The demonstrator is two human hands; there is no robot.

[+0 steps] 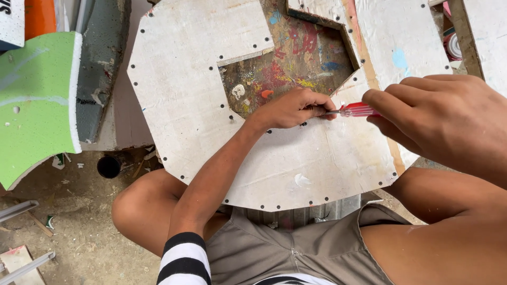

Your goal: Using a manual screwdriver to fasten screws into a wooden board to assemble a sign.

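A large white board (pixel 185 79) with a cut-out middle and dark screws along its edges rests over my lap. My right hand (pixel 443 119) grips the red handle of a screwdriver (pixel 356 110), held level and pointing left. My left hand (pixel 296 108) pinches the metal shaft near its tip, resting on the board at the lower rim of the cut-out. Paint-stained wood (pixel 296 58) shows through the cut-out.
A green and white foam slab (pixel 34 100) leans at the left, with a grey panel (pixel 97 68) beside it. A dark round tube end (pixel 109 167) lies on the dirt floor. Metal bars (pixel 21 208) and scraps lie at the lower left.
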